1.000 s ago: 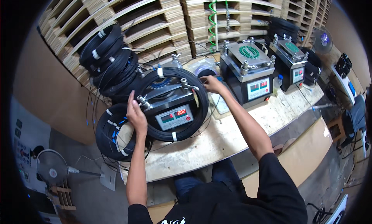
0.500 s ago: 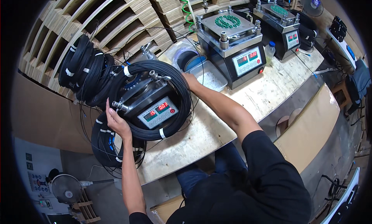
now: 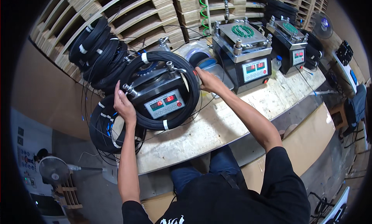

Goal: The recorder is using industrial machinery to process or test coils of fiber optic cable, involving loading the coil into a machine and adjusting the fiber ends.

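A big coil of black cable (image 3: 185, 71), bound with white tape bands, lies around a dark machine (image 3: 161, 96) with red digit displays on the wooden bench (image 3: 217, 127). My left hand (image 3: 123, 104) grips the coil's left side. Across the machine, my right hand (image 3: 206, 80) holds the coil's right edge. Both forearms reach up from the lower edge of the picture.
Several more black coils (image 3: 99, 49) lean against stacked wooden pallets (image 3: 128, 14) at the back left; another coil (image 3: 102, 127) hangs off the bench's left end. Two similar machines (image 3: 246, 55) stand to the right. A floor fan (image 3: 54, 169) is at lower left.
Both hands kept their hold on the coil and it has barely shifted on the machine. The view moved, so the bench now sits more to the right.
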Motion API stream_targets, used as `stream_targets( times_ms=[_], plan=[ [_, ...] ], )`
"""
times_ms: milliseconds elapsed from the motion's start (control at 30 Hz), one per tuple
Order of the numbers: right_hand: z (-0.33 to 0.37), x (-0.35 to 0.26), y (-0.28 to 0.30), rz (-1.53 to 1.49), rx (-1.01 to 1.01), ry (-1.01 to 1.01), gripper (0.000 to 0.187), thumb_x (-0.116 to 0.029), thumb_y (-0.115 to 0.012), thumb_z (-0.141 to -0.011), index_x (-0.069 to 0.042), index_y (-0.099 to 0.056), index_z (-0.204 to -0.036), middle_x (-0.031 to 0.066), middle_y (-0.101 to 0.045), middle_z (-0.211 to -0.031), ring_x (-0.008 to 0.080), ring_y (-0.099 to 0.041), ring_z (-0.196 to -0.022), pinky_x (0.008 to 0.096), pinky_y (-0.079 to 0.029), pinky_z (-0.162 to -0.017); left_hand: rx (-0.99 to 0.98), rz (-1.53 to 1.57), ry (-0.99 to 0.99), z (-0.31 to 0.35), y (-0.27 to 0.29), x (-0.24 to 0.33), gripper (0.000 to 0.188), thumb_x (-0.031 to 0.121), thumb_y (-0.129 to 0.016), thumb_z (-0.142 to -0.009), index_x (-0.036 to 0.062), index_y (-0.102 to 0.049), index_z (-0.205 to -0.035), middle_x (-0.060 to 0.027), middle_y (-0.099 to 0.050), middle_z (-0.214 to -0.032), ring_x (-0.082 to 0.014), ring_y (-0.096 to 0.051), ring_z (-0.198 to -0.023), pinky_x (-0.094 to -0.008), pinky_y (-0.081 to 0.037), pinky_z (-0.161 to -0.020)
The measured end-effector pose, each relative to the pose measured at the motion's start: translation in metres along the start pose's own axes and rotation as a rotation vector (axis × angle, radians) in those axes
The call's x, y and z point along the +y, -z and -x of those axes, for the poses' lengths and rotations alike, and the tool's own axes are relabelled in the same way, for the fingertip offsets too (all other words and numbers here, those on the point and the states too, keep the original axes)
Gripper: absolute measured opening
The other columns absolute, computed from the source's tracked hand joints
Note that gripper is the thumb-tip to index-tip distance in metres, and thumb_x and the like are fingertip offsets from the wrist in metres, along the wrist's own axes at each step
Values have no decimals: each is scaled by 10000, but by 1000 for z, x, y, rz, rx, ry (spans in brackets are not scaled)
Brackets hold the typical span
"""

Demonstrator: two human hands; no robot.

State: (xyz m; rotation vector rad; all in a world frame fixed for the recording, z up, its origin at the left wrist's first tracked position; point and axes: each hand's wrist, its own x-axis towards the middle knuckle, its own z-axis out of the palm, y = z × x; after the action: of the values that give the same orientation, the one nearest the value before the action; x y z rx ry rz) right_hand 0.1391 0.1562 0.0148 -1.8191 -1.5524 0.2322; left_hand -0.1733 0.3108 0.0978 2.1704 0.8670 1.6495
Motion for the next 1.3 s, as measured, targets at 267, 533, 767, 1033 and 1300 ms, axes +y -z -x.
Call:
stream_targets(
  times_ms=[267, 533, 767, 1033, 1300],
  plan=[
    [14, 4, -8, 274, -33, 28, 726, -157, -831, -697, -81, -379, -1260, 215, -641, -1115, 444, -620, -1051, 557, -521, -797, -8, -11, 14, 1, 1, -3, 392, 183, -377, -1069, -30, -597, -1314, -206, -630, -1316, -351, -600, -1230, -391, -454, -1037],
    [9, 10, -1, 380, -171, 16, 650, -249, -867, -676, -140, -561, -1238, 210, -619, -1131, 413, -601, -1077, 511, -509, -907, 20, -40, -28, -1, 9, -5, 383, 178, -385, -1064, -22, -605, -1305, -198, -633, -1311, -351, -606, -1218, -394, -464, -1026],
    [-4, -67, 58, -15, 176, 58, 196, -78, -644, -918, 23, -607, -1082, 226, -656, -1002, 341, -653, -852, 412, -527, -756, 57, 55, 49, 6, 24, -8, 325, 186, -535, -1021, -23, -588, -1265, -204, -605, -1262, -355, -593, -1158, -405, -447, -1017],
    [5, -140, 49, -133, 364, 66, 327, -147, -748, -886, -16, -535, -1097, 128, -542, -673, 238, -518, -576, 369, -425, -550, 46, -131, 49, 20, 44, 3, 203, 206, -703, -932, 5, -676, -920, -86, -603, -821, -242, -555, -840, -366, -457, -781],
    [4, -135, 31, -222, 446, 70, 185, -45, -726, -875, 45, -576, -933, 148, -655, -780, 191, -589, -621, 329, -460, -582, -45, 7, 48, 13, 48, -2, 185, 174, -693, -947, -10, -673, -956, -94, -565, -811, -179, -559, -716, -307, -448, -646]
  ],
)
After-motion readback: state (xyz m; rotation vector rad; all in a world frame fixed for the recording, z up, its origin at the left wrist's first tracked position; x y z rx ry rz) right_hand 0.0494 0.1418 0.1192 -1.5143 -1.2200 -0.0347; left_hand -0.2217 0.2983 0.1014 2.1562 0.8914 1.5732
